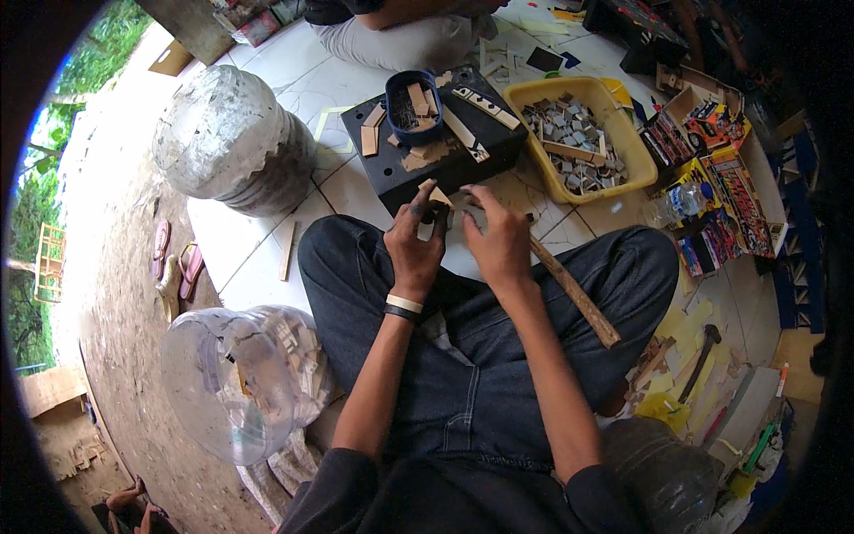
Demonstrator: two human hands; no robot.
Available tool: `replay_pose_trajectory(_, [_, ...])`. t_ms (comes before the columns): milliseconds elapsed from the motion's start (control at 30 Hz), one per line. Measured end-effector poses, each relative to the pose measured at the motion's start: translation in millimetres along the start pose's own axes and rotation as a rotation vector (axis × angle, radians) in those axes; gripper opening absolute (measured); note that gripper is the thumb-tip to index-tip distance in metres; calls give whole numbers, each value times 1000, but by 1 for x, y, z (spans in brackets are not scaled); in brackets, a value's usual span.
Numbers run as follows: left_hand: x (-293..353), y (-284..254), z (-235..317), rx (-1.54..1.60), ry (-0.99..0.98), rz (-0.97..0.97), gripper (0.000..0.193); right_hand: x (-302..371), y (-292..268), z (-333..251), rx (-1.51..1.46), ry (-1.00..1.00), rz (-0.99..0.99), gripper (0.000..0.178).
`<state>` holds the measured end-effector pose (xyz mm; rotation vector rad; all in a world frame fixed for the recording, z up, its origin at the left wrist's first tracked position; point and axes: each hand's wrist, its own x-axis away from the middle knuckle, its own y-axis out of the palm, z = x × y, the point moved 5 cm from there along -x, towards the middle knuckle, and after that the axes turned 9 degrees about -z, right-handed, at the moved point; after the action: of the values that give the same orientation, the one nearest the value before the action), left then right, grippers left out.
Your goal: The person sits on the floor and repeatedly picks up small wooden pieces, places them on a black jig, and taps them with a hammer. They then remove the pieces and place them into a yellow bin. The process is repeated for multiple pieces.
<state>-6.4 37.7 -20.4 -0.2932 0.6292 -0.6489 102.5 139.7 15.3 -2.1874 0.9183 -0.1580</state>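
My left hand (415,247) pinches a small pale wooden piece (438,195) in front of a black box; its fingertips are darkened. Just to the right, my right hand (500,233) has its thumb and forefinger curved and apart, with nothing visible between them. A wooden stick like a hammer handle (576,294) lies across my right thigh, its far end partly behind my right hand. On the black box (384,184) stands a blue oval tub (414,136) holding dark nails and wood scraps. Jointed wooden strips (486,107) lie beside it.
A yellow basin (636,147) of small metal pieces stands right of the box. A dirty plastic container (227,133) is at left, a clear one (222,383) nearer. A water bottle (685,203) and colourful packages (738,200) lie at right. Another person's leg (391,43) is beyond the box.
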Motion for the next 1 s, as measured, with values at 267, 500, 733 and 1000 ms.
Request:
replay_pose_trajectory(267, [0,0,-3,10,-16,4,70,71,-127,-48,581,229,-391,41])
replay_pose_trajectory(500, [8,5,-21,-36,-33,-27,68,118,-140,-2,523,432,-508,45])
replay_pose_trajectory(733, [9,16,-23,199,-45,-27,68,129,-185,-11,228,527,-393,44])
replay_pose_trajectory(1000, [12,16,-23,135,-4,-51,70,175,-206,-42,-369,216,64,41])
